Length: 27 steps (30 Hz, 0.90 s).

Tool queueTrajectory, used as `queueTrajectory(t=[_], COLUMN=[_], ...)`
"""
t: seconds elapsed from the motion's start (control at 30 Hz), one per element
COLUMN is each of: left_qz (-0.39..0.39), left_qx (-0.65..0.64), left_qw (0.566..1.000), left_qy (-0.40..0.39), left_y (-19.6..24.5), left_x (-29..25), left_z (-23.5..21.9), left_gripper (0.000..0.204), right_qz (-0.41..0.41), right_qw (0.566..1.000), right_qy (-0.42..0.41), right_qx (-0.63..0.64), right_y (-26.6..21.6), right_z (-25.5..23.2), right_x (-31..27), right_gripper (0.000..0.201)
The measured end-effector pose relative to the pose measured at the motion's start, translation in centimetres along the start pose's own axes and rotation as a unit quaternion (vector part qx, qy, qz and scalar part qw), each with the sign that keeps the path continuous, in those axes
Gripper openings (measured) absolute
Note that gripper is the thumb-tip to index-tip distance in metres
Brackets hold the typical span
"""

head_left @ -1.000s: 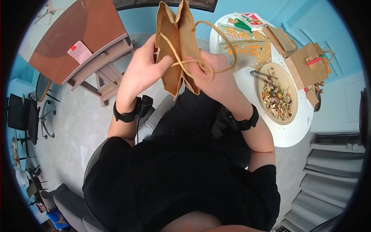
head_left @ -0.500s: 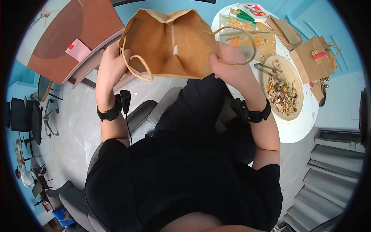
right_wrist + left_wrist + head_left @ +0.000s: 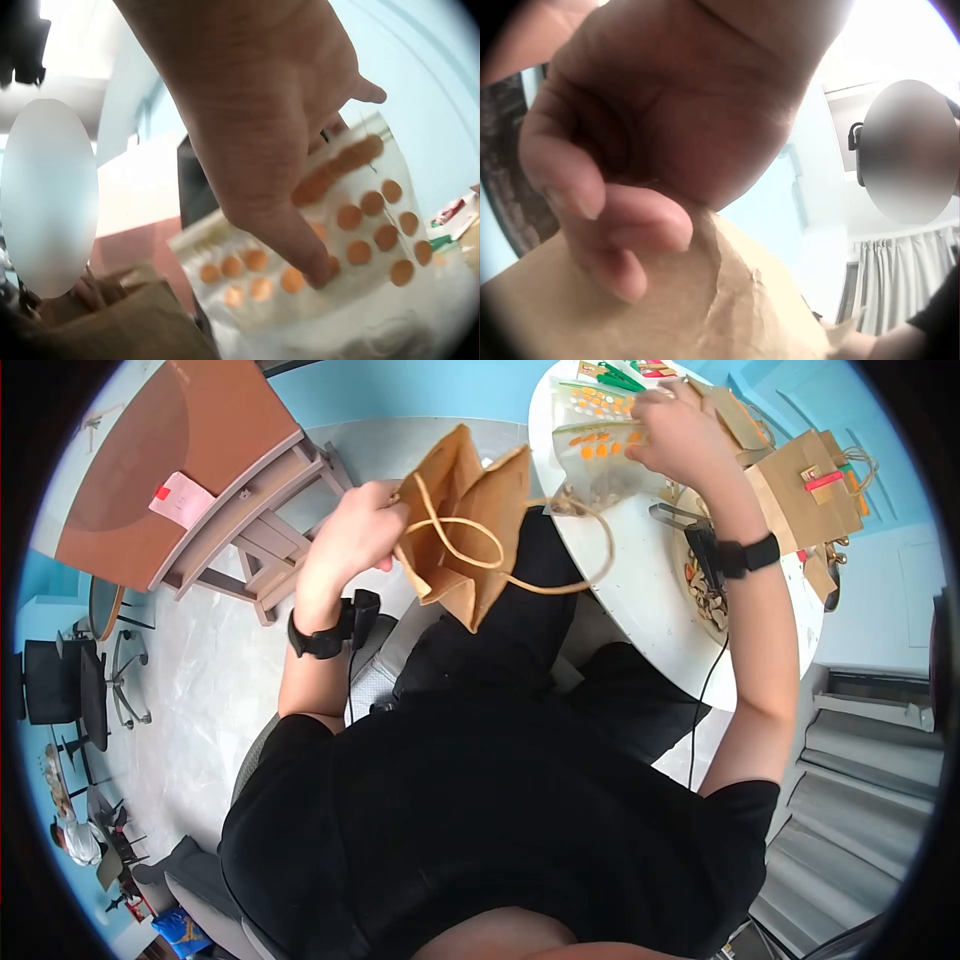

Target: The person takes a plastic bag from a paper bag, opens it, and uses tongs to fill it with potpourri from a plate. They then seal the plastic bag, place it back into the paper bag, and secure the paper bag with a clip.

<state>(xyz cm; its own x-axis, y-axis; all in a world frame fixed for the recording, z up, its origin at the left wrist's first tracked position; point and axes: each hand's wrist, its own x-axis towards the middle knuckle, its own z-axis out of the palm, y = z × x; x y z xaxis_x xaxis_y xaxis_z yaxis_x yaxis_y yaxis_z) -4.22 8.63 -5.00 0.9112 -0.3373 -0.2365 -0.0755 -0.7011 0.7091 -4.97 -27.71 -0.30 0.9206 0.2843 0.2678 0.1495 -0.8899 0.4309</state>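
Head view: the left hand (image 3: 358, 532) gripped the paper bag (image 3: 503, 495) by its side; rightward over the white table (image 3: 655, 600), the nearer right hand (image 3: 685, 442) pinched the dotted pouch (image 3: 585, 448), long edge stretching leftward.

The table (image 3: 640, 590) is plain white. Left of it, the open paper bag (image 3: 490, 510) is plain brown with tan handles (image 3: 612, 550). On the table, a see-through pouch (image 3: 590, 470) carries rows of orange dots. Toward its right edge, another brown bag (image 3: 780, 510) bears a bright red strip (image 3: 824, 481). Well left of the table, a reddish-brown desktop (image 3: 130, 470) holds pink paper (image 3: 184, 502) marked red. Beyond the table, the wall (image 3: 440, 395) is light blue.
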Motion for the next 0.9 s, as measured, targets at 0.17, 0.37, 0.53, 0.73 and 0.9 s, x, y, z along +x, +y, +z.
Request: queueTrajectory(t=[0.17,0.37,0.53,0.73,0.9], left_qz=[-0.002,-0.019,0.000,-0.004,0.014], left_qx=[-0.049,-0.061,-0.078,-0.143,-0.119], left_qw=[0.999,0.998,0.997,0.989,0.993], left_qy=[-0.011,0.007,0.021,0.025,0.013], left_y=[0.3,0.8,-0.5,-1.2,1.0], left_x=[0.2,0.5,1.0,0.6,0.0], left_z=[0.6,0.4,0.4,-0.8,0.6], left_gripper=[0.031,0.043,0.052,0.053,0.051], right_qz=[0.034,0.200,0.182,0.175,0.162], right_qw=[0.952,0.642,0.628,0.802,0.734], right_qy=[-0.032,0.234,0.069,-0.061,-0.057], right_qx=[0.301,0.702,0.753,0.569,0.657], right_y=[1.8,-2.0,-5.4,-7.4,-11.4], right_z=[1.4,-9.4,-7.5,-4.5,-3.2], right_x=[0.9,-0.4,-2.0,-5.1,-4.5], right_gripper=[0.026,0.022,0.028,0.031,0.036])
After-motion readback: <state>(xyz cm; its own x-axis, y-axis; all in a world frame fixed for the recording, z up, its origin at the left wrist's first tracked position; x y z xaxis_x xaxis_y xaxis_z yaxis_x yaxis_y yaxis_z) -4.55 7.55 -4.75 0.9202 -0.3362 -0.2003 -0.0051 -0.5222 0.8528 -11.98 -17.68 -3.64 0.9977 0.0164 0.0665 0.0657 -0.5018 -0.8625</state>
